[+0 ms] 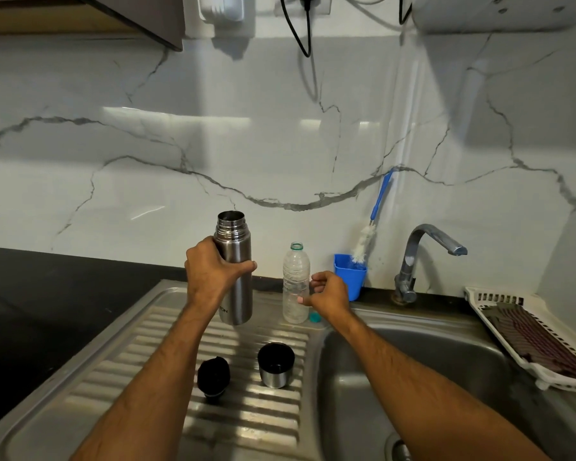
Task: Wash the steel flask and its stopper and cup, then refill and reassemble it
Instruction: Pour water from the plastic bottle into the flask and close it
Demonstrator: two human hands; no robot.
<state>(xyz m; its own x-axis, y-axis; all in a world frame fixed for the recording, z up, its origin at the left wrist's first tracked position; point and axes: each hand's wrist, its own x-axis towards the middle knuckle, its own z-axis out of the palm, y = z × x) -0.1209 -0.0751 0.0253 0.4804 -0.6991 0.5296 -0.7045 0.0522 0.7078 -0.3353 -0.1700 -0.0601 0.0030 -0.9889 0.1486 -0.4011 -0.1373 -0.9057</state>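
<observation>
A white marble-look backsplash runs behind a black countertop point(30, 294) and a steel drainboard point(147, 377) ribbed with ridges. On those ridges near the viewer the black stopper point(213, 377) lies on its side, and just right of it the steel cup point(276, 366) stands mouth up. Above them the left hand point(210, 274) grips the steel flask point(235, 264) around its middle — upright, mouth open, its base at the drainboard's back. Just beside it a clear plastic bottle point(295, 284) stands uncapped, and the right hand point(328, 292) is at the bottle's side with fingers curled; whether they actually pinch it cannot be told. A small teal cap point(314, 316) lies at the bottle's foot. Farther right, a blue tub point(350, 276) holds a bottle brush point(366, 241) leaning on the wall, then the tap point(423, 251) over the sink basin point(413, 361), and a white rack point(526, 334) at the edge.
</observation>
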